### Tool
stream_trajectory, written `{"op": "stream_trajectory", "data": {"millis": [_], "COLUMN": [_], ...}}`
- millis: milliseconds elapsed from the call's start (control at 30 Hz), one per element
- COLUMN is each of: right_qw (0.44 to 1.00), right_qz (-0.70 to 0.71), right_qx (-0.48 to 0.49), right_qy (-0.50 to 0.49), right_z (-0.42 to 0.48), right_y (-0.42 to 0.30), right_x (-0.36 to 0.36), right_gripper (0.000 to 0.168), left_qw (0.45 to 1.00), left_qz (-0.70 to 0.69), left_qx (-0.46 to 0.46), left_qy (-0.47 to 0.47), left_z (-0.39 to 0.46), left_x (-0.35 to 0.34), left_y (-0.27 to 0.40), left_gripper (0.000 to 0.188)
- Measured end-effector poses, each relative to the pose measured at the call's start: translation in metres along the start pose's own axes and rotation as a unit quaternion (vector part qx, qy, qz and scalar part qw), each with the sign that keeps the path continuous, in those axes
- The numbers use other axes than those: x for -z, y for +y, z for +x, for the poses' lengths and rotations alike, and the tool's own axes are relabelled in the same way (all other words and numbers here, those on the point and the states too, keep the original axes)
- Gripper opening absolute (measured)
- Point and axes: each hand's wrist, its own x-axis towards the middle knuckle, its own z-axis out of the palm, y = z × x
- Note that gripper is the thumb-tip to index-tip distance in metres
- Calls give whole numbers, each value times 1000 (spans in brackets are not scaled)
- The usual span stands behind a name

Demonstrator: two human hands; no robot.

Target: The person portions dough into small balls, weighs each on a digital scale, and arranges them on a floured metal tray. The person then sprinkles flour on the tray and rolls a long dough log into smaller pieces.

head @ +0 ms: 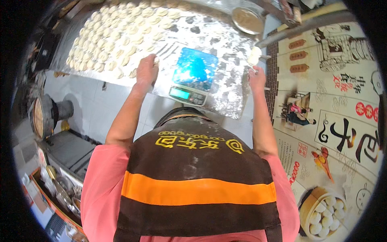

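My left hand (pixel 147 71) is curled at the near edge of the floured table (pixel 229 103), with a small pale piece, apparently dough, at its fingertips. Many small dough pieces (pixel 102 45) cover the table's left and far side, just beyond that hand. Between my hands sits a digital kitchen scale (pixel 189 95) with its display lit; its blue platform (pixel 196 66) is dusted with flour. At the table's right edge my right hand (pixel 257 79) has its fingers at the near end of a long white lump (pixel 254 56), probably dough. Its grip is unclear.
A round metal pan (pixel 248 20) with brownish contents stands at the far right corner. A printed wall panel (pixel 326 90) runs along the right. A round appliance (pixel 42 118) stands at left, above an open drawer or box of utensils (pixel 62 193). My apron (pixel 196 163) is close to the table.
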Motion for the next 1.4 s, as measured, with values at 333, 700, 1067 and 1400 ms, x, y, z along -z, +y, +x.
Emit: {"op": "stream_trajectory", "data": {"millis": [333, 700, 1067, 1400], "right_qw": [935, 952, 951, 909], "right_qz": [-343, -136, 296, 362], "right_qx": [78, 183, -62, -153], "right_qy": [32, -202, -66, -141], "right_z": [47, -77, -53, -91], "right_y": [-10, -116, -87, -64], "right_x": [-10, -94, -22, -26], "right_gripper": [30, 26, 26, 20], "left_qw": [982, 985, 968, 975], "left_qz": [-103, -136, -235, -210], "left_qx": [-113, -66, -66, -66], "left_qy": [115, 85, 55, -15], "left_z": [-19, -32, -26, -11], "left_x": [14, 11, 1, -14], "left_y": [13, 13, 32, 72], "left_gripper": [55, 38, 36, 42]}}
